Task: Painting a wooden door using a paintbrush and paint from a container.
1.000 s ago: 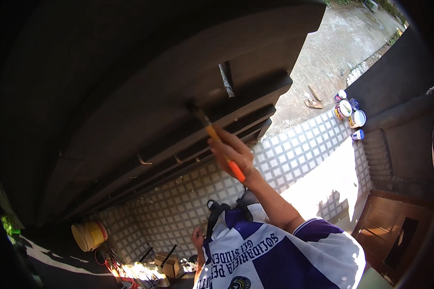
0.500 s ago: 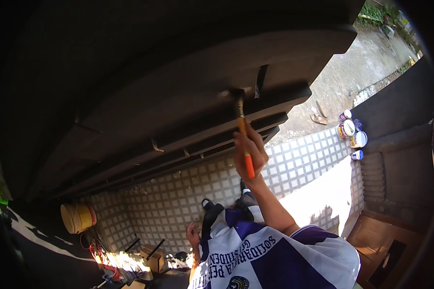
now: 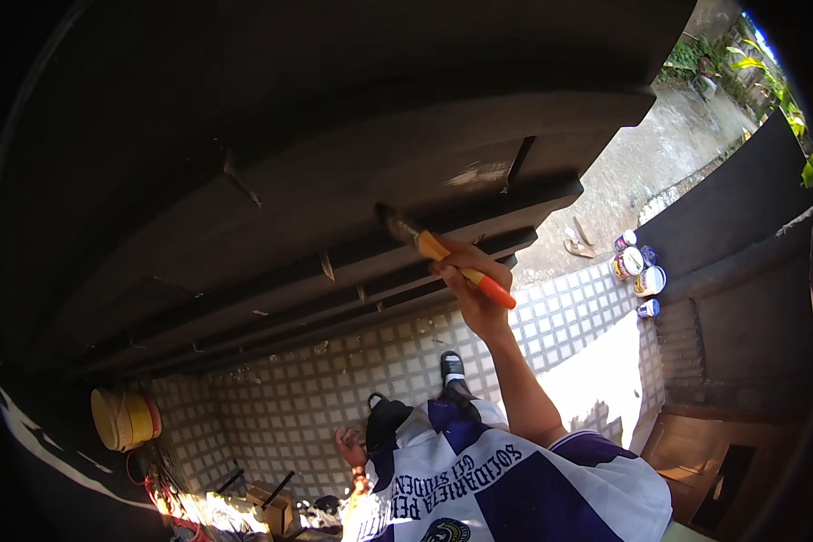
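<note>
My right hand (image 3: 475,280) is closed around a paintbrush (image 3: 461,265) with a yellow and orange handle. Its dark bristles rest against, or very near, a large dark stepped surface (image 3: 334,172) that has several ledges. A pale, shiny patch (image 3: 479,172) lies on that surface, right of the bristles. Beside it is a narrow dark slot (image 3: 518,163). Low by my left side, my left hand (image 3: 350,447) hangs with its fingers apart and nothing visible in it.
Paint tubs (image 3: 649,280) stand along the dark wall at right. A yellow bucket (image 3: 122,418) sits at far left, with red cords and a cardboard box (image 3: 269,508) nearby. The floor is tiled (image 3: 325,370). A brown wooden piece of furniture (image 3: 705,461) is at lower right.
My right hand has swung the paintbrush left along the dark surface, away from the pale patch, and tilted it more sideways. The whole view has shifted slightly. My left hand stays low.
</note>
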Tool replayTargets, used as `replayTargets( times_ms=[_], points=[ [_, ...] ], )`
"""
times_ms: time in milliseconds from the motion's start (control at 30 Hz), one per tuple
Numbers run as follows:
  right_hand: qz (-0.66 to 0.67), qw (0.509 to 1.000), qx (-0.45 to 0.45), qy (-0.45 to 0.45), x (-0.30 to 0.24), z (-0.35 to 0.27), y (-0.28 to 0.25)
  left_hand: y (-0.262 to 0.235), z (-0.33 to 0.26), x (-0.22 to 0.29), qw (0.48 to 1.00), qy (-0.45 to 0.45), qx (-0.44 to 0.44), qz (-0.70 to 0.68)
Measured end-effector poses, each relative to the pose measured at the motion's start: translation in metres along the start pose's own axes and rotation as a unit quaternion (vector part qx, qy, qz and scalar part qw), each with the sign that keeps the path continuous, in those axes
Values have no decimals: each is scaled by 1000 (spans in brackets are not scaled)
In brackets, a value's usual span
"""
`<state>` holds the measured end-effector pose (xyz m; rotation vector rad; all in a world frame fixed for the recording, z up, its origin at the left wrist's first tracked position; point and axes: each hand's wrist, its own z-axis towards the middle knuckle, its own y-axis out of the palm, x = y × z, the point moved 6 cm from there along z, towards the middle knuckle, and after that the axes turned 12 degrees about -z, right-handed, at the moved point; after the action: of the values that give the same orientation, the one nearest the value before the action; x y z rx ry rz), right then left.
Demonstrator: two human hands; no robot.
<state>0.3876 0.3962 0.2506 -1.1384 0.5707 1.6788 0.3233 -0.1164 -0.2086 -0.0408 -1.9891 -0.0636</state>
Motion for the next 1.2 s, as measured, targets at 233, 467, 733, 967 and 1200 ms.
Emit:
replayTargets(
  times_ms=[233, 467, 733, 967, 1200],
  points=[
    [144, 912, 363, 125, 29, -14, -47, -52, 58, 48, 972, -65, 121, -190],
    [279, 860, 400, 153, 4, -62, -47, -41, 114, 196, 942, 20, 116, -313],
    [281, 844, 382, 253, 30, -136, -18, 87, 117, 354, 936, 312, -136, -89],
    [35, 935, 321, 147, -17, -77, -32, 194, 60, 429, 760, 572, -294, 95],
    [-113, 893, 403, -163, -33, 9, -45, 247, 63, 441, 677, 664, -238, 210]
  ],
)
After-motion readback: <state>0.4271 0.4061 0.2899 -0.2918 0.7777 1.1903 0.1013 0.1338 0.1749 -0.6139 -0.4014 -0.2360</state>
